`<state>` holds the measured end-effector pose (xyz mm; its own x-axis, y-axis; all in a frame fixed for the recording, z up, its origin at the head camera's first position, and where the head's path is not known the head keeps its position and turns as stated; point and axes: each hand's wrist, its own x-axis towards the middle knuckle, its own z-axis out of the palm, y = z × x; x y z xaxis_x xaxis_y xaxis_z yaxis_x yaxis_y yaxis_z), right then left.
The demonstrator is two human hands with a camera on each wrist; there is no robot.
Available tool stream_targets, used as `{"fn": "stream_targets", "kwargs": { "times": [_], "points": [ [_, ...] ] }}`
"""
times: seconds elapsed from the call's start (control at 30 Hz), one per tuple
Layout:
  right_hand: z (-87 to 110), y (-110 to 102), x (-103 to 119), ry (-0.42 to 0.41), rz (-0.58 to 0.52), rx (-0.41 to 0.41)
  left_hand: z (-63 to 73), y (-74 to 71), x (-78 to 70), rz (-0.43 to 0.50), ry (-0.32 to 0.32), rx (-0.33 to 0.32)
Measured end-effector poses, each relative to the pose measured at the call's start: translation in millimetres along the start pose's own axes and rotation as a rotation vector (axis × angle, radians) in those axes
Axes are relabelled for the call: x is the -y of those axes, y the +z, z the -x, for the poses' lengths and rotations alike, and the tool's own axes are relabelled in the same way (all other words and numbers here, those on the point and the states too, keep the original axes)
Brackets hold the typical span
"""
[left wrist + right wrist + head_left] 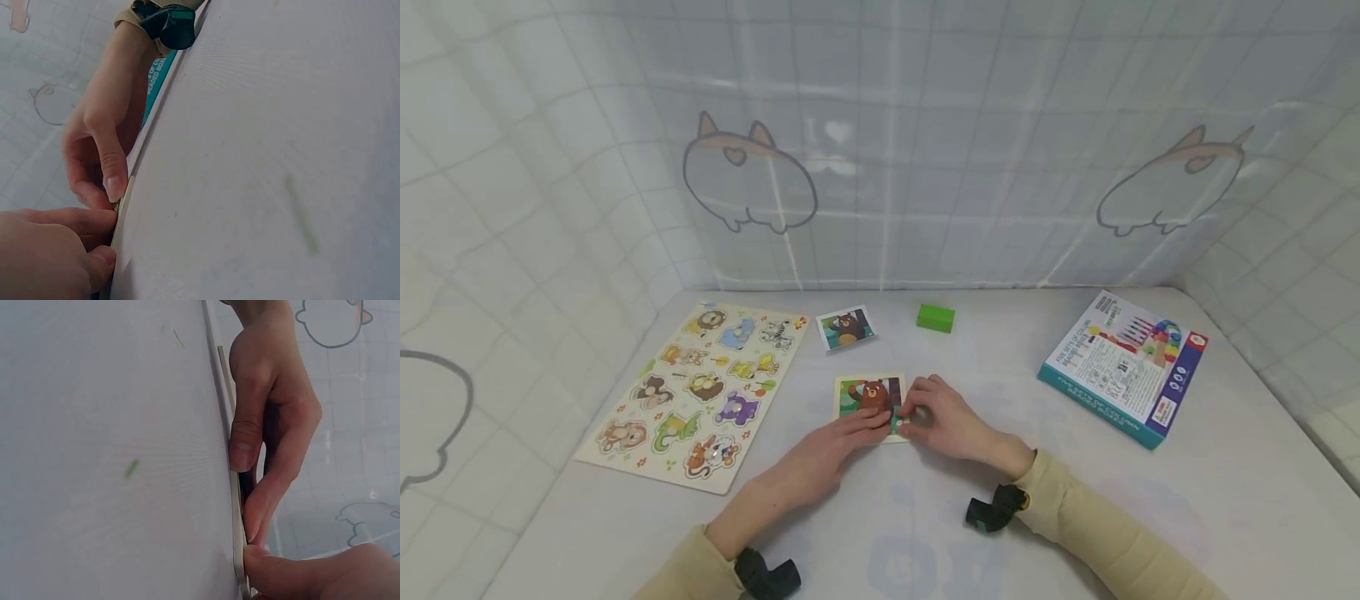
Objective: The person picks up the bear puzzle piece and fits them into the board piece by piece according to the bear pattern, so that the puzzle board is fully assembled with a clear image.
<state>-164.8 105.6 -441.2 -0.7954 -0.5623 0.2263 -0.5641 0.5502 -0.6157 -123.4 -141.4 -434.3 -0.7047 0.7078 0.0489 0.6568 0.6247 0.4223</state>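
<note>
A small square bear jigsaw puzzle in a pale wooden frame lies on the table in the middle of the head view. My left hand rests on its lower part, fingers stretched across the picture and covering some of it. In the right wrist view the left thumb lies against the frame's edge. At the lower right corner of the puzzle, my right hand pinches a small teal puzzle piece between thumb and curled fingers. Both hands' fingertips come close together there.
Behind the puzzle lie a bear picture card and a green block. An animal peg board is on the left, a boxed bead set on the right. A fabric wall rises at the back.
</note>
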Motion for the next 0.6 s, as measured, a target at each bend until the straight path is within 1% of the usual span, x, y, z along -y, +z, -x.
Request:
{"fn": "stream_targets", "kwargs": {
  "times": [0.07, 0.13, 0.27, 0.37, 0.5, 0.6],
  "points": [
    [0.0, -0.6, 0.6, 0.000, -0.012, -0.002, 0.2, -0.3, -0.1, 0.000, 0.000, -0.001],
    [0.5, -0.5, 0.4, -0.009, -0.015, -0.006, 0.8, -0.3, -0.2, 0.001, -0.008, 0.015],
    [1.1, 0.7, -0.7, -0.048, -0.007, -0.026, 2.6, -0.3, 0.1, -0.009, -0.009, 0.032],
    [1.1, 0.1, -2.4, -0.069, -0.004, -0.030, 2.5, -0.6, 0.8, 0.006, -0.005, 0.021],
    [0.8, -0.9, -4.1, -0.070, -0.008, -0.023, 1.1, -2.1, 0.4, 0.035, -0.006, 0.012],
    [0.8, -0.8, -4.2, -0.060, -0.008, -0.031, -0.2, -3.2, 0.1, 0.018, 0.002, 0.020]
  ]
}}
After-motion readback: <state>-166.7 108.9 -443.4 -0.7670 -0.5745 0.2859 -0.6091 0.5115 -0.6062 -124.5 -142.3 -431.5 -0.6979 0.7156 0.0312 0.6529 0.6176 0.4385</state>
